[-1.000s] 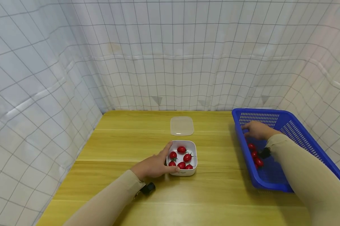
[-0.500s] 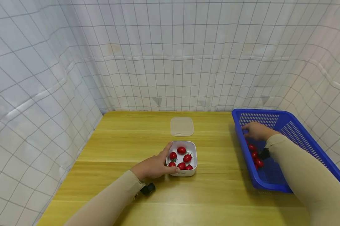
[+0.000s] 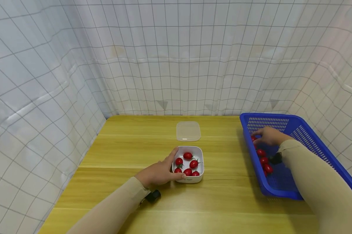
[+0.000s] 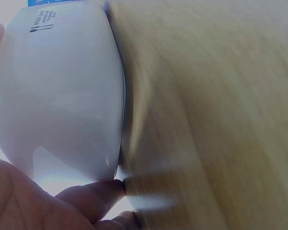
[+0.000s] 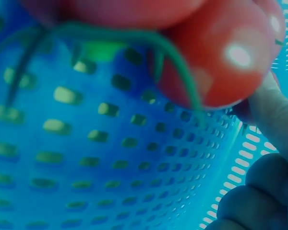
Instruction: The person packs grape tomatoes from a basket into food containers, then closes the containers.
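Note:
My left hand (image 3: 161, 170) grips the near left corner of a small white square box (image 3: 198, 178), thumb along its front and fingers at its left side. Several red cherry tomatoes (image 3: 194, 164) with green stems lie inside. In the left wrist view the box's white wall (image 4: 62, 86) fills the left part. My right hand (image 3: 270, 136) is down in the blue basket (image 3: 281, 194), thumb and forefinger around a cherry tomato (image 3: 253, 138) by the left wall. More tomatoes (image 3: 263, 160) lie in a row below it. The right wrist view shows large tomatoes (image 5: 225, 57) up close and curled fingers (image 5: 264, 187).
A translucent square lid (image 3: 188, 131) lies flat behind the white box. Everything stands on a wooden table (image 3: 129, 146), with a white gridded curtain (image 3: 176, 65) behind and at both sides. The basket's raised perforated walls surround the right hand.
My right hand has shifted slightly right and toward me inside the basket, so a tomato at its fingertips shows. My left hand and the box stay in place.

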### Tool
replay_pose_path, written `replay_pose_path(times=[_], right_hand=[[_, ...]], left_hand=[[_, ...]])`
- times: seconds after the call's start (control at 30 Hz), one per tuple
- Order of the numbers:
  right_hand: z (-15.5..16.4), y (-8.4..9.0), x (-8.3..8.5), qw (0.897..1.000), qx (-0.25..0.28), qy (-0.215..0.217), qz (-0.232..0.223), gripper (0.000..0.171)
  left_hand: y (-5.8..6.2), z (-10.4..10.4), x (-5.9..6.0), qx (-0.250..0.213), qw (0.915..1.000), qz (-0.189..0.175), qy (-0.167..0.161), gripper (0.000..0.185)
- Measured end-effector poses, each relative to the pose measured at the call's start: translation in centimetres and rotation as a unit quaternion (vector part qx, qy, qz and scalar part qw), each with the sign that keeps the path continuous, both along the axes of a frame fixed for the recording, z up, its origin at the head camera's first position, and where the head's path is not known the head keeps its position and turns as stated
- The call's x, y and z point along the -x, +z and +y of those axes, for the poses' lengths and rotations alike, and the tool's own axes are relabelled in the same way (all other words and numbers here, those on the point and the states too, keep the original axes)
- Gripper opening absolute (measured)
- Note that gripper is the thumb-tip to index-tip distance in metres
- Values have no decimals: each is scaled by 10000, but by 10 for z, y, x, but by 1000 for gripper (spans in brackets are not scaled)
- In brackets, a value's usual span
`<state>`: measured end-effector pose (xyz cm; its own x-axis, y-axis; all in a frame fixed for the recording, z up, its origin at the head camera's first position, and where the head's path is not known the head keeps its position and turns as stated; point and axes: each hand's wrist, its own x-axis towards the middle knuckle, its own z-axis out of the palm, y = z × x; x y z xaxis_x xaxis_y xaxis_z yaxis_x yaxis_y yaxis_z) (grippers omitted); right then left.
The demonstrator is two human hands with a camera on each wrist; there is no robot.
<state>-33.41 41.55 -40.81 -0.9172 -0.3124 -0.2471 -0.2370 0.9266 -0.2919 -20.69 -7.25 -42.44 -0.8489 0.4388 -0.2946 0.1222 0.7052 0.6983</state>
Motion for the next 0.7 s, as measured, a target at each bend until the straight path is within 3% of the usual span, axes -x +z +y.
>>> replay_pose_path(times=[0.37,0.7], right_hand=[[-1,0,-4,9991,102,-313,-286,50],[-2,1,-4,9992,79,-293,-271,52]], left_hand=[[1,0,0,166,9998,58,-26,114],[1,0,0,126,9999,21,15,114]])
